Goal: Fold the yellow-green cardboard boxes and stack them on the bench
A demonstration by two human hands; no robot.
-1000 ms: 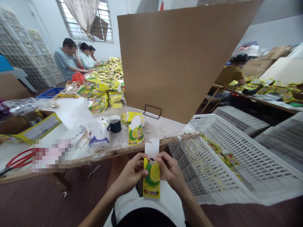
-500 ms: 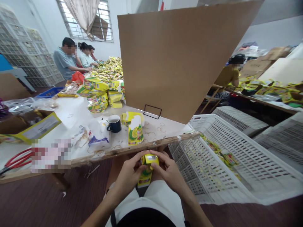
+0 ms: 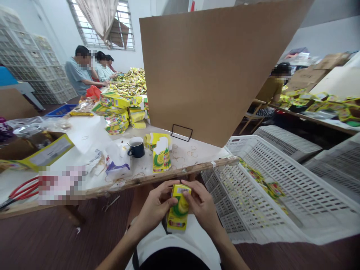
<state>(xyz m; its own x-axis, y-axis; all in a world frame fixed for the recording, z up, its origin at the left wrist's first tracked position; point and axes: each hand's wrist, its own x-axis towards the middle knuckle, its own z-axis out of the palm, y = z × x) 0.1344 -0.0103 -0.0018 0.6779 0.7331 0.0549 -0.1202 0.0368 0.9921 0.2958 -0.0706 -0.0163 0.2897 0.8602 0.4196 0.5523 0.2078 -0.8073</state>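
Observation:
Above my lap I hold a small yellow and green carton (image 3: pixel 179 210) between both hands, with a barcode showing on its top end. My left hand (image 3: pixel 157 200) grips its left side, thumb on the printed front. On the other side my right hand (image 3: pixel 200 198) closes on the upper corner, its thumb near the barcode end. The fingers behind the carton are partly hidden. On the table edge just beyond stand several flat yellow cartons (image 3: pixel 161 159) with white flaps.
A dark mug (image 3: pixel 137 148), a tissue pack (image 3: pixel 118 165) and red-handled scissors (image 3: pixel 22 191) lie on the table (image 3: pixel 92 142). A large cardboard sheet (image 3: pixel 213 75) rises ahead. White plastic crates (image 3: pixel 270 210) stand to my right. Co-workers (image 3: pixel 80 71) sit at the far left.
The carton's top end, earlier with a raised flap under my fingers, now lies flat. The carton has turned so that its printed front faces me more fully.

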